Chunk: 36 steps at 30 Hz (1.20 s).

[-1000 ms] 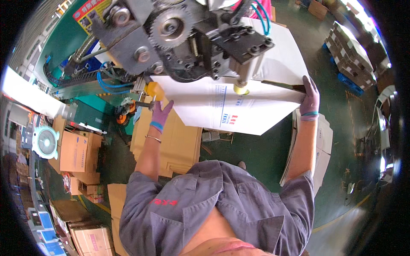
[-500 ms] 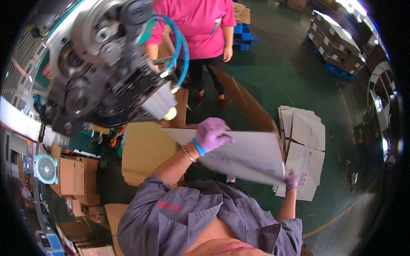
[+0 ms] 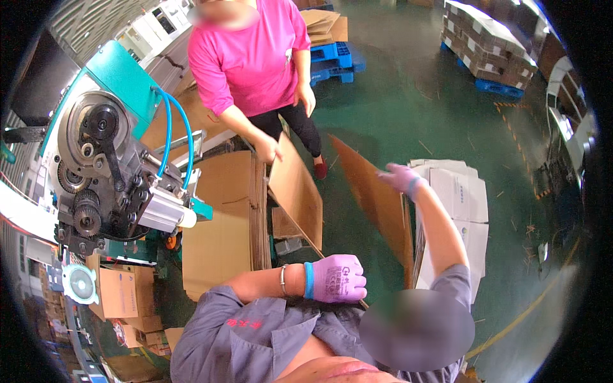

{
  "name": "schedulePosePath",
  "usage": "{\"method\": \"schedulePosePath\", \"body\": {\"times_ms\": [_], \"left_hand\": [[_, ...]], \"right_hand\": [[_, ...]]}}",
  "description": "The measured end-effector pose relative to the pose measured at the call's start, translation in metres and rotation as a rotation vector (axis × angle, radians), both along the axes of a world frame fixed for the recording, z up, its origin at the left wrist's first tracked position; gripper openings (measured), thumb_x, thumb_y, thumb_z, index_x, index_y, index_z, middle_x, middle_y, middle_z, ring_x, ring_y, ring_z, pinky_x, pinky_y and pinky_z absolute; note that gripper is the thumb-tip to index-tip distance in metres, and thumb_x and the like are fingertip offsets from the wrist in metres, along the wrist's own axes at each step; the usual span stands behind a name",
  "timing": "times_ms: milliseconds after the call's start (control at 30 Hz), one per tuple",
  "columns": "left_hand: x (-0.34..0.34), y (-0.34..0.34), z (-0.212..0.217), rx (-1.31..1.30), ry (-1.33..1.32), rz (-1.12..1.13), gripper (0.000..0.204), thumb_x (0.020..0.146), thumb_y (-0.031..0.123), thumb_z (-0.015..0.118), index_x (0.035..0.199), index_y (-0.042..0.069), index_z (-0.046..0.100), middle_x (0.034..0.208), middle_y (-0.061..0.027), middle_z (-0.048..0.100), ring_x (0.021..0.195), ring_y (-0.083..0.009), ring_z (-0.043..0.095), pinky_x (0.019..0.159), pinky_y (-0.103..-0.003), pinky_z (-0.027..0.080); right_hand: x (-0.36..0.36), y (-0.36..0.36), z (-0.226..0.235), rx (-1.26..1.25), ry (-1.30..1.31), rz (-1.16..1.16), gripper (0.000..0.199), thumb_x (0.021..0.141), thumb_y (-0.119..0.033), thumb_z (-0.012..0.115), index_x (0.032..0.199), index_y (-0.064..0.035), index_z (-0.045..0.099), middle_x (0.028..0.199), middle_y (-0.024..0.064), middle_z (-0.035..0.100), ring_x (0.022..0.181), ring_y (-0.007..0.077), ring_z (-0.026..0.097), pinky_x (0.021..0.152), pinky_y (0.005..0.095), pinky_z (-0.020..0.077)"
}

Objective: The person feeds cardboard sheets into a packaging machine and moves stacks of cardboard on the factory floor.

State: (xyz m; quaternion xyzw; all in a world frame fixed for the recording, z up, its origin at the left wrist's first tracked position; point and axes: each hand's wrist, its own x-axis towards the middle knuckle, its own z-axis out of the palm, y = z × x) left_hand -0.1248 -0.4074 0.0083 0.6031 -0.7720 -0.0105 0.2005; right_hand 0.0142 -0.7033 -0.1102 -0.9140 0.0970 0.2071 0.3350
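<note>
My left hand [image 3: 340, 278], in a purple glove, is closed in front of my chest at the near end of a brown cardboard sheet [image 3: 300, 198]. The sheet's edge shows on both sides of the fist, but the fingertips are hidden. At its far end, the co-worker's hand [image 3: 269, 150] grips the same sheet. My right hand [image 3: 402, 179], also gloved, is open with fingers stretched out beside the upper edge of a second brown cardboard panel [image 3: 373, 204]. That panel stands tilted on edge; I cannot tell whether the hand touches it.
A machine head [image 3: 108, 166] with blue hoses is at the left. Stacked brown cardboard [image 3: 220, 223] lies beside it. White flattened cartons [image 3: 456, 198] are piled at the right. A co-worker in pink [image 3: 252, 64] stands opposite. Loaded pallets [image 3: 488, 48] are farther back.
The white carton face between my hands has gone from view, and brown panels show apart. My right hand has moved up and forward, off the carton's near corner. The co-worker's hand now grips cardboard.
</note>
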Motion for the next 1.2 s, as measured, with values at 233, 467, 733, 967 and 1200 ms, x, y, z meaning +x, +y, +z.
{"method": "schedulePosePath", "body": {"times_ms": [233,467,733,967,1200], "left_hand": [[0.041,0.013,-0.003,0.097,0.228,0.053,0.029,0.077,0.037,0.066,0.088,0.011,0.06,0.079,-0.0027,0.057,0.078,-0.0231,0.056,0.07,-0.036,0.045],[0.148,0.047,-0.044,-0.162,0.882,0.723,0.086,0.085,0.048,0.061,0.141,-0.004,0.022,0.135,-0.0226,0.042,0.124,-0.0306,0.043,0.106,-0.037,0.034],[0.142,0.077,-0.057,-0.722,1.486,0.957,0.028,0.09,0.021,0.06,0.104,-0.003,0.062,0.087,-0.002,0.061,0.078,-0.0103,0.055,0.07,-0.027,0.048],[-0.028,0.238,-0.019,-0.429,0.709,0.818,0.023,0.083,0.015,0.069,0.1,0.0,0.067,0.085,-0.0083,0.067,0.076,-0.0187,0.064,0.07,-0.028,0.05],[-0.074,0.361,0.021,-0.606,-0.139,1.247,0.024,0.081,0.015,0.069,0.101,0.002,0.063,0.091,-0.0055,0.064,0.09,-0.0249,0.059,0.085,-0.039,0.046]], "right_hand": [[0.056,-0.008,-0.003,-0.275,-0.119,0.038,0.027,0.08,-0.021,0.055,0.1,-0.006,0.066,0.101,0.016,0.066,0.095,0.0321,0.064,0.08,0.0403,0.0516],[-0.041,0.084,0.098,-0.546,-0.591,0.033,0.037,0.087,-0.02,0.047,0.122,-0.0074,0.05,0.09,0.0148,0.064,0.085,0.0308,0.063,0.074,0.0428,0.0505],[-0.185,0.228,0.048,-0.142,-0.898,0.21,0.045,0.082,-0.027,0.062,0.12,-0.0047,0.05,0.09,0.013,0.063,0.085,0.0259,0.062,0.074,0.0376,0.0506],[-0.176,0.08,0.148,-0.177,-1.538,-0.212,0.05,0.097,-0.042,0.038,0.12,-0.0026,0.057,0.119,0.0131,0.059,0.114,0.0256,0.05,0.097,0.0388,0.0366],[-0.121,0.17,0.035,0.108,-0.964,0.167,0.045,0.096,-0.039,0.045,0.107,0.0014,0.061,0.086,0.0061,0.064,0.073,0.0127,0.057,0.066,0.0246,0.045]]}}
